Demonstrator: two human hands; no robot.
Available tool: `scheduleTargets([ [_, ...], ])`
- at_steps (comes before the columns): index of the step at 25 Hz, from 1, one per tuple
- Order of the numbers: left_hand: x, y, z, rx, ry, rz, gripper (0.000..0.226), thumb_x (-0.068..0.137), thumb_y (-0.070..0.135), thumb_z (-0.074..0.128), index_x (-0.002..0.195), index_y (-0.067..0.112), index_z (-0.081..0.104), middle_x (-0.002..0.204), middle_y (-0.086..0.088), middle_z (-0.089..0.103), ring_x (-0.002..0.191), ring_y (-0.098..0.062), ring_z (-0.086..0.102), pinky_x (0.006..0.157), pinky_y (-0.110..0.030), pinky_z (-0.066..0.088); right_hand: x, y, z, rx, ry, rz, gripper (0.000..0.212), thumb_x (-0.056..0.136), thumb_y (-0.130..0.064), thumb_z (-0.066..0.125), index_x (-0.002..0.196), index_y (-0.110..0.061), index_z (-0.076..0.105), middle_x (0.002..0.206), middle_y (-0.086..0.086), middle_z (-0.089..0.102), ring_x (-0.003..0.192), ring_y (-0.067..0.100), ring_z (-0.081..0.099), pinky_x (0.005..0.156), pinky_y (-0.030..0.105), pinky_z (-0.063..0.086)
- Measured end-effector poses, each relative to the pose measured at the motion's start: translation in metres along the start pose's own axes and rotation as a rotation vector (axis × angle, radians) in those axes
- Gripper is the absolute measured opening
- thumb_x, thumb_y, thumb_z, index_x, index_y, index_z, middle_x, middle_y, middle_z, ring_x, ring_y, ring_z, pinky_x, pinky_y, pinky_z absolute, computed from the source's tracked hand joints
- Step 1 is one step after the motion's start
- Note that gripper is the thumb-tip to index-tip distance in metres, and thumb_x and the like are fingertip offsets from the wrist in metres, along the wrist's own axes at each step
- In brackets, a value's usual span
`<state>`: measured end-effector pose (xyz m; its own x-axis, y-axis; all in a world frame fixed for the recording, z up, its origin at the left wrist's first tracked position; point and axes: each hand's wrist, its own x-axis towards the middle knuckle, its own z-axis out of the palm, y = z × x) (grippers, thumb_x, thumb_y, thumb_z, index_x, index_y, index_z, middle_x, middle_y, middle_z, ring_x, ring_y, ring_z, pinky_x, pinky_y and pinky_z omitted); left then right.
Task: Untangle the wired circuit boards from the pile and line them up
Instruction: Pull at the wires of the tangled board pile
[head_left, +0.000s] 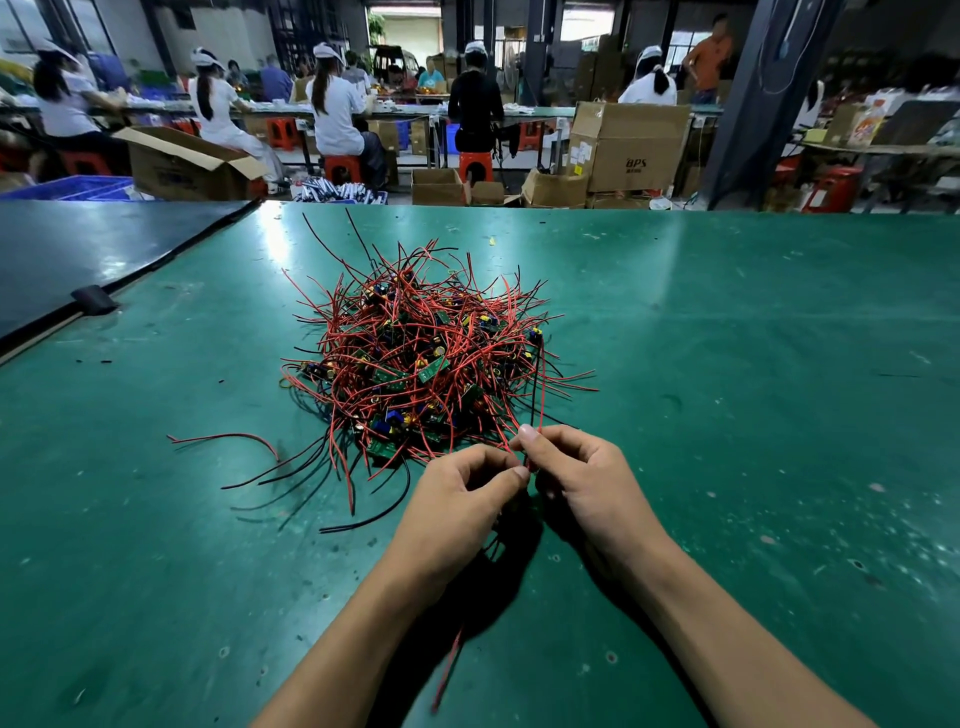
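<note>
A tangled pile (423, 358) of small green circuit boards with red and black wires lies in the middle of the green table (753, 389). Just in front of the pile, my left hand (457, 499) and my right hand (582, 473) meet. Both pinch red and black wires that run up to a board (535, 335) at the pile's right edge. A red wire end (449, 670) hangs below my hands between my forearms. What lies under my palms is hidden.
Loose red and black wire ends (291, 467) spread over the mat left of my hands. A dark mat (104, 249) covers the table's far left corner. Beyond the far edge are cardboard boxes (628, 148), red stools and seated workers.
</note>
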<state>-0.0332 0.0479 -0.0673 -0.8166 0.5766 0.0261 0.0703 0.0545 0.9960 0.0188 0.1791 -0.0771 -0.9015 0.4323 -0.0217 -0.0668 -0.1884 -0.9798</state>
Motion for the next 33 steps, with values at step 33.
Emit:
scheduleTargets([
  [33,0.005,0.004,-0.005,-0.028,-0.042,-0.051,0.016,0.089,0.014,0.067,0.080,0.001,0.073,0.069,-0.015,0.063,0.067,-0.023,0.050,0.068,-0.036,0.040,0.014,-0.009,-0.016,0.009,0.034,0.100,0.029,0.080,-0.044,0.073,0.083,-0.016,0.076,0.046,-0.003,0.035,0.035,0.010,0.024,0.041,0.013,0.018],
])
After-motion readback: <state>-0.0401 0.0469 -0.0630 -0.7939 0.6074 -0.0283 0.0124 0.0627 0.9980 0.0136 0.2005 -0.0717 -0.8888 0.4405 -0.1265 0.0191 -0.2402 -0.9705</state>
